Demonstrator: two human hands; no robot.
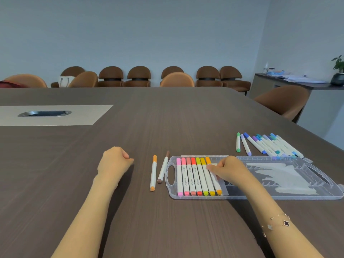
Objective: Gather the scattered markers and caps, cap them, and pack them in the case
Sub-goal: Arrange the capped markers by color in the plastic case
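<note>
1. The right hand rests inside the left half of the clear plastic marker case, its fingers curled and its fingertips pressing on the orange-capped white marker, the last one on the right of the packed row.
2. Whether the fingers pinch that marker or only push it down cannot be told, since the hand covers the middle of the barrel.
3. Directly left of the fingertips lie six more white markers side by side in the case, capped pink, pink, salmon, red, yellow-green and yellow, all touching their neighbours.
4. The rest of the case, to the right of the hand, holds no markers, and its ribbed slots show through the plastic.
5. Just left of the case on the dark wood-grain table lie a brown-capped white marker and, beside it, a light-orange-capped white marker, the two slightly splayed.
6. Further left, the left hand rests on the table with its fingers curled loosely, holding nothing.
7. Beyond the case, to the right, a cluster of green, lilac, blue, purple and teal capped markers lies fanned on the table, well apart from both hands.
</note>
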